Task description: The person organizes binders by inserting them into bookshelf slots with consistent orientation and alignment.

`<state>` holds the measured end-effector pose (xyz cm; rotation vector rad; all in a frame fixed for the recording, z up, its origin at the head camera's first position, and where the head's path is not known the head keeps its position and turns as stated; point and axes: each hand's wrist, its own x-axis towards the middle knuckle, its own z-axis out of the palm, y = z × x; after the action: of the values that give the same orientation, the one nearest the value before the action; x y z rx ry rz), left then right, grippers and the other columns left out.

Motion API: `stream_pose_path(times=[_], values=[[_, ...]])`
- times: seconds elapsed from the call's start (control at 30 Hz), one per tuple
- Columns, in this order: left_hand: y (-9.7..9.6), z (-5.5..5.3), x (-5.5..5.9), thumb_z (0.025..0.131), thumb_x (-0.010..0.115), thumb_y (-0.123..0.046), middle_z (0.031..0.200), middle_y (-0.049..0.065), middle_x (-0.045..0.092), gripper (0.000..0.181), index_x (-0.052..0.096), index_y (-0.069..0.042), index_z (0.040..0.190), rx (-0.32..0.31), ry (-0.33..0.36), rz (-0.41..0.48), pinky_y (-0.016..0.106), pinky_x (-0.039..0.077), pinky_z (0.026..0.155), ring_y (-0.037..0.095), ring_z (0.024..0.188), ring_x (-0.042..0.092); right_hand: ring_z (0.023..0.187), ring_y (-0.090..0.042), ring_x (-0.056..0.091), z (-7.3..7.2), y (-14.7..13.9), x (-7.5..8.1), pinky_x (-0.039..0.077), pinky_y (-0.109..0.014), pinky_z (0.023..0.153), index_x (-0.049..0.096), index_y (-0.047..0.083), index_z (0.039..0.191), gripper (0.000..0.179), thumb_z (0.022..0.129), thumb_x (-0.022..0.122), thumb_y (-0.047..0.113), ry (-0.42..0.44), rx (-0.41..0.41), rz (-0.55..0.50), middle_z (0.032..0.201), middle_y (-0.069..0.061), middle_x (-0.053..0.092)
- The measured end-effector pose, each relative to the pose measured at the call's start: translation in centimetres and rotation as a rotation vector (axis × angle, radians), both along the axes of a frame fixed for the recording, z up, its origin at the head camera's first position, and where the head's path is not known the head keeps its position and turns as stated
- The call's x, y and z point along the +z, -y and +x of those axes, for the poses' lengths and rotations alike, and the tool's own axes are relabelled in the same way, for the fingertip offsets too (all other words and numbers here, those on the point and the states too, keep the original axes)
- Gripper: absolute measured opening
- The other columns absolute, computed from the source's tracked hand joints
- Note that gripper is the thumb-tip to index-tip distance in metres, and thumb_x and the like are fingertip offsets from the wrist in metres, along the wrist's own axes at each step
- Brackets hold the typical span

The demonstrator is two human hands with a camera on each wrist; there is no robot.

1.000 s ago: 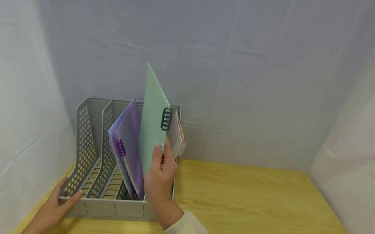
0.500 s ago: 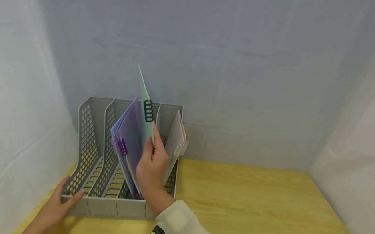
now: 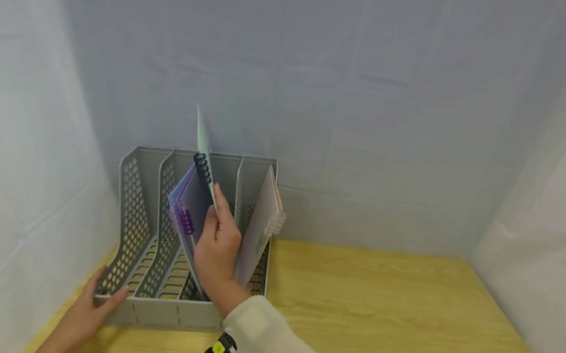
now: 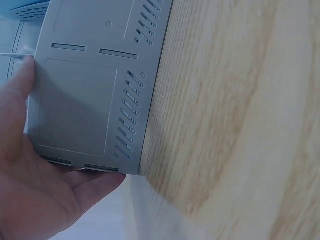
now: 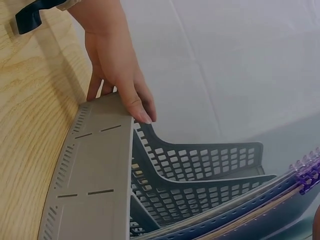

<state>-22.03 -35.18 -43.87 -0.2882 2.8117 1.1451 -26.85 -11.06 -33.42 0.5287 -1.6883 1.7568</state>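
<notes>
A grey file rack (image 3: pixel 158 315) with mesh dividers stands on the table. My left hand (image 3: pixel 83 314) grips its front left corner; in the left wrist view the thumb lies along the top edge and fingers wrap the side. My right hand (image 3: pixel 219 252) pinches a pale green notebook (image 3: pixel 203 131) with black binding rings by its near edge. The notebook leans left inside the rack, against or close to a purple notebook (image 3: pixel 187 223); its lower part is hidden by the hand. Blue and purple notebooks lean together left of it. A pale pinkish notebook (image 3: pixel 260 228) with clear rings leans in the rightmost compartment.
The wood-grain table (image 3: pixel 377 319) extends right of the rack. White sheeting (image 3: pixel 379 124) hangs behind and on both sides, with the left sheet close to the rack. A black strap with a yellow patch (image 3: pixel 218 350) hangs at the right cuff.
My right hand has moved left with the green notebook, which has turned edge-on and now sits lower, beside the purple one. The left hand has stayed on the rack's corner.
</notes>
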Motion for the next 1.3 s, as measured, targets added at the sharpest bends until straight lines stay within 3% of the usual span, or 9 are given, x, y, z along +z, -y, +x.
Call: stream_pose_path(times=[0.13, 0.17, 0.27, 0.33, 0.37, 0.53, 0.7, 0.9, 1.3], values=[[0.2, 0.0, 0.0, 0.098, 0.037, -0.062, 0.150, 0.042, -0.001, 0.096, -0.019, -0.004, 0.151, 0.007, 0.011, 0.004, 0.074, 0.015, 0.104, 0.064, 0.133, 0.009, 0.038, -0.003, 0.022, 0.1, 0.9, -0.1, 0.037, -0.019, 0.043, 0.043, 0.018, 0.147, 0.041, 0.107, 0.038, 0.018, 0.043, -0.001, 0.010, 0.127, -0.011, 0.062], [0.2, 0.0, 0.0, 0.098, 0.037, -0.062, 0.150, 0.042, -0.001, 0.096, -0.019, -0.004, 0.151, 0.008, 0.010, 0.003, 0.074, 0.015, 0.104, 0.064, 0.133, 0.009, 0.042, -0.002, 0.035, 0.2, 1.1, -0.2, 0.044, -0.021, 0.049, 0.042, 0.018, 0.148, 0.041, 0.107, 0.038, 0.018, 0.057, -0.002, 0.016, 0.130, -0.011, 0.061], [0.1, 0.0, 0.0, 0.098, 0.037, -0.061, 0.150, 0.041, -0.001, 0.095, -0.018, -0.004, 0.151, 0.006, -0.005, 0.004, 0.073, 0.015, 0.105, 0.064, 0.133, 0.009, 0.086, -0.009, 0.066, 0.2, 1.6, -0.5, 0.055, -0.030, 0.083, 0.040, 0.014, 0.149, 0.042, 0.107, 0.035, 0.016, 0.067, -0.011, 0.031, 0.141, -0.009, 0.053], [0.0, -0.1, -0.1, 0.099, 0.038, -0.060, 0.150, 0.041, 0.000, 0.095, -0.018, -0.004, 0.151, 0.003, -0.014, 0.005, 0.073, 0.016, 0.105, 0.064, 0.133, 0.010, 0.123, -0.018, 0.055, 0.1, 1.9, -0.8, 0.046, -0.038, 0.103, 0.040, 0.011, 0.149, 0.042, 0.107, 0.034, 0.015, 0.064, -0.030, 0.049, 0.150, -0.005, 0.043], [0.0, -0.2, -0.1, 0.098, 0.038, -0.060, 0.151, 0.041, -0.001, 0.095, -0.018, -0.005, 0.151, 0.003, -0.013, 0.008, 0.074, 0.015, 0.104, 0.064, 0.134, 0.009, 0.128, -0.020, 0.050, 0.0, 1.9, -0.9, 0.047, -0.038, 0.101, 0.041, 0.010, 0.148, 0.041, 0.107, 0.035, 0.014, 0.057, -0.041, 0.053, 0.150, -0.005, 0.043], [0.0, -0.6, -0.5, 0.098, 0.037, -0.062, 0.150, 0.042, 0.000, 0.096, -0.018, -0.004, 0.151, 0.001, -0.004, 0.001, 0.074, 0.016, 0.104, 0.064, 0.133, 0.010, 0.111, -0.023, 0.061, -0.4, 1.9, -1.6, 0.053, -0.033, 0.088, 0.044, 0.008, 0.146, 0.041, 0.106, 0.037, 0.009, 0.049, -0.062, 0.082, 0.148, -0.007, 0.045], [0.0, -0.9, -0.9, 0.098, 0.036, -0.062, 0.150, 0.042, 0.001, 0.096, -0.018, -0.003, 0.151, 0.001, 0.006, 0.001, 0.074, 0.016, 0.104, 0.064, 0.133, 0.010, 0.137, -0.021, 0.041, -1.2, 1.7, -2.8, 0.041, -0.040, 0.107, 0.042, 0.008, 0.147, 0.041, 0.106, 0.036, 0.009, 0.077, -0.039, 0.101, 0.151, -0.005, 0.042], [0.1, -0.8, -1.1, 0.098, 0.038, -0.061, 0.150, 0.042, 0.000, 0.095, -0.018, -0.004, 0.151, -0.007, -0.002, 0.014, 0.075, 0.017, 0.103, 0.065, 0.132, 0.011, 0.136, -0.022, 0.042, -1.8, 1.5, -4.2, 0.039, -0.041, 0.109, 0.042, 0.008, 0.147, 0.042, 0.106, 0.036, 0.007, 0.104, -0.034, 0.104, 0.150, -0.006, 0.043], [1.9, 0.3, -0.8, 0.099, 0.036, -0.060, 0.149, 0.043, -0.001, 0.095, -0.020, -0.003, 0.150, -0.009, 0.013, -0.036, 0.075, 0.023, 0.099, 0.065, 0.131, 0.014, 0.132, -0.028, 0.046, -2.0, 2.9, -6.6, 0.042, -0.043, 0.106, 0.042, 0.005, 0.146, 0.043, 0.103, 0.038, 0.001, 0.019, -0.093, 0.220, 0.145, -0.013, 0.047]])
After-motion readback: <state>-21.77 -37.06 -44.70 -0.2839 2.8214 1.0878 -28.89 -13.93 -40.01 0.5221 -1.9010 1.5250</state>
